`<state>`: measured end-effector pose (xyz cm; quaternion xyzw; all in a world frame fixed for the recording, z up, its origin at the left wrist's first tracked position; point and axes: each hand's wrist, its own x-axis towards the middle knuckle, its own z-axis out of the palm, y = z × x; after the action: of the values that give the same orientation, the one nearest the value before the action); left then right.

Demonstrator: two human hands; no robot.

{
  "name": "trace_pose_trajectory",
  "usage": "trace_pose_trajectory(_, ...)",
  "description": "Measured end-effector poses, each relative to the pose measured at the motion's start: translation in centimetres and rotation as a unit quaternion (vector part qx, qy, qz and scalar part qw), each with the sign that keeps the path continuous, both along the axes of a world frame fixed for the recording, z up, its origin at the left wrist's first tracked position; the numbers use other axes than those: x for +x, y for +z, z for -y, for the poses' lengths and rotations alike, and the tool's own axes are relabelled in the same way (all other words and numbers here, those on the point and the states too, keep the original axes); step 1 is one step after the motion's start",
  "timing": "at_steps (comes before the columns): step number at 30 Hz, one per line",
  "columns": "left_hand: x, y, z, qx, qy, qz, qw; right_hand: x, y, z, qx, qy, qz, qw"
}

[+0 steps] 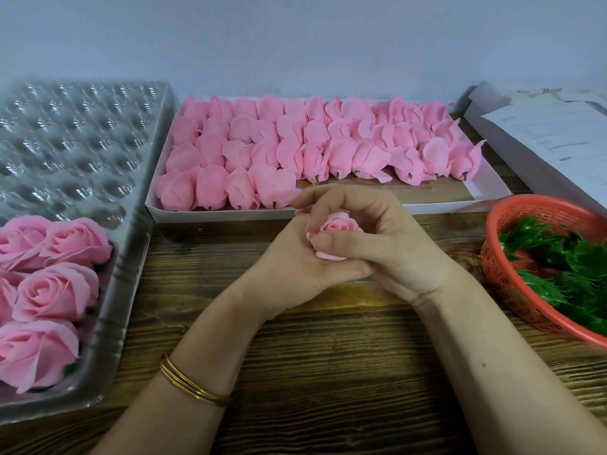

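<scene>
Pale wall behind, dark wood desk (328, 339) in front. On it, L to R: clear blister tray (82, 133) w/ finished roses (56, 290) at its near end, white box (197, 215) packed w/ pink rose heads (295, 142) lying on their sides, orange basket (492, 257) of green leaves (558, 264), papers (542, 136) far R. At centre, just above the desk & near the box's front edge, one pink rose (336, 226) sits cupped btwn both hands. Prob very light & soft, w/ thin petals that crease or tear easily, so best held low round the base, not by the petal rims. L hand (295, 261) curls under & round its L side. R hand (391, 244) wraps over, thumb (323, 241) laid across an outer petal. Both grips narrow, closed on the rose.
</scene>
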<state>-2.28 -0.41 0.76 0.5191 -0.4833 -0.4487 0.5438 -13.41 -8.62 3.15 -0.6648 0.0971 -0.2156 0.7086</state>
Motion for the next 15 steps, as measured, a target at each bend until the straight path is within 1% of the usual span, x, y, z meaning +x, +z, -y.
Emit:
trace_pose_trajectory(8, -0.24, 0.36, -0.11, 0.016, -0.004, 0.011, 1.000, -0.13, -0.23, 0.43, -0.006, 0.021, -0.008, 1.000)
trace_pose_trajectory(15, -0.09, 0.59, -0.17, 0.024, -0.019, -0.018, 0.999, 0.03, -0.63, 0.61, 0.017, 0.023, -0.001, 1.000)
